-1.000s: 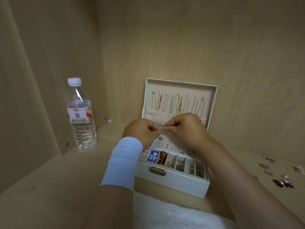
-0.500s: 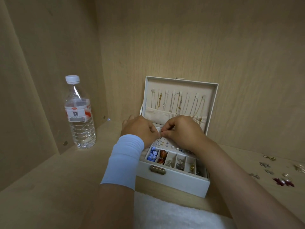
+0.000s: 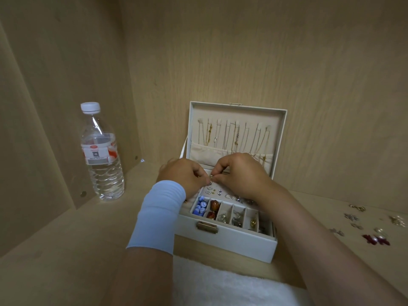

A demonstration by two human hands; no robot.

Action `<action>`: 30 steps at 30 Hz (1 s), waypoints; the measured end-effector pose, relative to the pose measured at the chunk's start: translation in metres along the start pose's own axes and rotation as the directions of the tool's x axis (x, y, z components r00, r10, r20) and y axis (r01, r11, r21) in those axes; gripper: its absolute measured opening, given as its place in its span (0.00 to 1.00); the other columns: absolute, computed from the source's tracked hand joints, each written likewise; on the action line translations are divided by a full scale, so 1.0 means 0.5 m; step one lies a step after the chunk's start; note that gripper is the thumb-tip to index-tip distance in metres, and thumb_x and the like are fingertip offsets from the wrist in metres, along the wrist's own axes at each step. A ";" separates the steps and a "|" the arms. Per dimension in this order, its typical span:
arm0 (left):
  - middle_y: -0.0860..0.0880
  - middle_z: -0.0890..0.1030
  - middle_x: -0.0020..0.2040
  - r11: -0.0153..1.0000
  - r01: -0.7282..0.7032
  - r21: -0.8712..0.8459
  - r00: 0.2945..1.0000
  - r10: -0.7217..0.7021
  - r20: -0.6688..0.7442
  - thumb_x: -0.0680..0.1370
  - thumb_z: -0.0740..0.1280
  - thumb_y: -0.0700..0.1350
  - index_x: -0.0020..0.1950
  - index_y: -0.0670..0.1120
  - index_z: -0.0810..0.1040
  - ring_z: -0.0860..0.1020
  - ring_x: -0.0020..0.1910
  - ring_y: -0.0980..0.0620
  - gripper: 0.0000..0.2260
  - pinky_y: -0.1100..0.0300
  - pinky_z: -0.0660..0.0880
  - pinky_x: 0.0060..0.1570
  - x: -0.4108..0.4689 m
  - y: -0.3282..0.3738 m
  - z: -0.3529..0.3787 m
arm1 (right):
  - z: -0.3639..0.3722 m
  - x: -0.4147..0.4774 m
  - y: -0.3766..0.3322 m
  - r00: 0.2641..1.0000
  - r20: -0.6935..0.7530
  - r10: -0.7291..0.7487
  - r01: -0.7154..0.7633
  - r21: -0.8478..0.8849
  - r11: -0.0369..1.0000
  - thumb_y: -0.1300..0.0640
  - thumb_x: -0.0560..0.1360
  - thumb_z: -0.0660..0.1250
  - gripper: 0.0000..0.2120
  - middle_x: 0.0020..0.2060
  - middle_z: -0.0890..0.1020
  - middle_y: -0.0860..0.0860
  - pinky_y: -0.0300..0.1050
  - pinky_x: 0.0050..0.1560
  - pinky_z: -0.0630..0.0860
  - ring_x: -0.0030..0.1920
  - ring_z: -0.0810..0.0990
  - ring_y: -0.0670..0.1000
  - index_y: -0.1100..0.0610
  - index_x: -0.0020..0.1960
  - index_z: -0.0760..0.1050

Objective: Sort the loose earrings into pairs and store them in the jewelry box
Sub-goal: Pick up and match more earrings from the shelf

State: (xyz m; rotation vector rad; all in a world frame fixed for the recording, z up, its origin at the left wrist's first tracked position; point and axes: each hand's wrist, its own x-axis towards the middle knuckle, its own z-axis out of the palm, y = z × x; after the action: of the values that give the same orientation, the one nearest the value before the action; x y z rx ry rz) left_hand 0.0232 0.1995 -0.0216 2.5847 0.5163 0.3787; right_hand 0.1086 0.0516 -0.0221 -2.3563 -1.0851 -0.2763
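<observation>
I see left hand [image 3: 183,173] and right hand [image 3: 240,173] together, pinching a small earring [image 3: 211,176] over the open jewelry box [image 3: 225,244]; front compartments [image 3: 231,212] hold blue beads [image 3: 199,207], amber stones [image 3: 213,209]; loose earrings [image 3: 375,238] right on wooden surface [image 3: 66,250]; water bottle [image 3: 101,155] left.

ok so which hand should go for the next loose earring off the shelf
Right hand, probably. The loose earrings lie right of the jewelry box, on its side; the left hand would have to cross the box. Both now pinch a small earring.

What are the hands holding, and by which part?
A small silver earring, pinched between left hand and right hand over the jewelry box; which part cannot be told.
</observation>
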 end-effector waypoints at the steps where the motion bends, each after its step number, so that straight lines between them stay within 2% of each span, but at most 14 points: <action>1: 0.59 0.83 0.43 1.000 -0.001 -0.015 1.000 0.001 -0.002 0.73 0.72 0.55 0.35 0.60 0.82 0.76 0.54 0.52 0.07 0.48 0.74 0.60 0.001 0.000 0.001 | -0.001 0.000 0.002 1.000 0.005 0.000 0.000 0.003 1.000 0.50 0.71 0.76 0.02 0.39 0.84 0.41 0.50 0.49 0.80 0.43 0.81 0.41 0.47 0.43 0.84; 9: 0.61 0.83 0.41 0.999 0.003 -0.044 1.000 -0.003 -0.005 0.73 0.72 0.54 0.32 0.59 0.81 0.77 0.53 0.53 0.09 0.49 0.76 0.58 0.006 -0.007 0.004 | 0.000 0.000 -0.001 0.999 -0.040 0.022 -0.024 -0.039 0.999 0.49 0.72 0.75 0.02 0.40 0.84 0.40 0.48 0.48 0.80 0.44 0.81 0.42 0.47 0.43 0.84; 12: 0.60 0.83 0.41 0.999 -0.001 -0.046 1.000 0.001 0.002 0.73 0.71 0.53 0.32 0.59 0.81 0.77 0.52 0.52 0.09 0.49 0.76 0.59 0.009 -0.008 0.004 | -0.003 -0.002 -0.004 1.000 -0.010 0.016 -0.016 -0.018 1.000 0.50 0.72 0.75 0.02 0.39 0.84 0.41 0.47 0.48 0.80 0.43 0.81 0.41 0.47 0.43 0.85; 18: 0.59 0.83 0.42 0.998 0.002 -0.065 1.000 -0.002 0.000 0.73 0.72 0.52 0.34 0.57 0.82 0.77 0.53 0.52 0.07 0.48 0.76 0.59 0.012 -0.010 0.008 | -0.008 -0.006 -0.015 0.998 0.019 -0.054 0.056 -0.113 0.992 0.51 0.74 0.73 0.02 0.41 0.84 0.41 0.42 0.46 0.77 0.44 0.80 0.43 0.47 0.45 0.85; 21: 0.59 0.83 0.42 0.998 0.002 -0.064 1.000 -0.002 -0.002 0.74 0.71 0.52 0.37 0.56 0.83 0.78 0.52 0.53 0.06 0.50 0.77 0.58 0.011 -0.009 0.009 | -0.019 -0.007 -0.016 0.993 0.107 -0.046 0.056 -0.089 0.995 0.51 0.75 0.71 0.04 0.43 0.85 0.41 0.45 0.49 0.79 0.45 0.80 0.42 0.47 0.47 0.85; 24: 0.59 0.83 0.41 0.997 -0.003 -0.072 1.000 0.002 -0.011 0.74 0.70 0.51 0.39 0.55 0.85 0.78 0.50 0.53 0.05 0.51 0.77 0.56 0.010 -0.009 0.010 | -0.027 0.000 -0.007 0.985 0.170 0.011 -0.005 -0.037 0.999 0.51 0.76 0.70 0.06 0.43 0.85 0.40 0.49 0.53 0.79 0.46 0.80 0.42 0.47 0.48 0.85; 27: 0.59 0.83 0.42 0.998 -0.004 -0.065 1.000 0.003 -0.018 0.75 0.70 0.52 0.40 0.55 0.85 0.78 0.51 0.53 0.06 0.51 0.77 0.56 0.009 -0.010 0.008 | -0.023 0.004 0.001 0.986 0.156 0.049 -0.058 0.054 0.997 0.50 0.77 0.70 0.06 0.43 0.85 0.40 0.51 0.55 0.79 0.48 0.81 0.42 0.47 0.48 0.86; 30: 0.58 0.83 0.41 0.999 0.003 -0.053 1.000 -0.004 -0.017 0.74 0.69 0.52 0.38 0.55 0.84 0.78 0.50 0.52 0.07 0.50 0.77 0.55 0.011 -0.012 0.008 | -0.020 0.001 0.000 0.986 0.162 0.039 -0.048 0.052 0.998 0.51 0.77 0.69 0.06 0.44 0.85 0.40 0.51 0.57 0.79 0.49 0.80 0.42 0.46 0.48 0.85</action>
State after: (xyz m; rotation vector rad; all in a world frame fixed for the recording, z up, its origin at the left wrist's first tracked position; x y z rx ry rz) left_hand 0.0277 0.2049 -0.0270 2.5316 0.5103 0.4075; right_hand 0.1095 0.0467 -0.0137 -2.3818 -1.0986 -0.0400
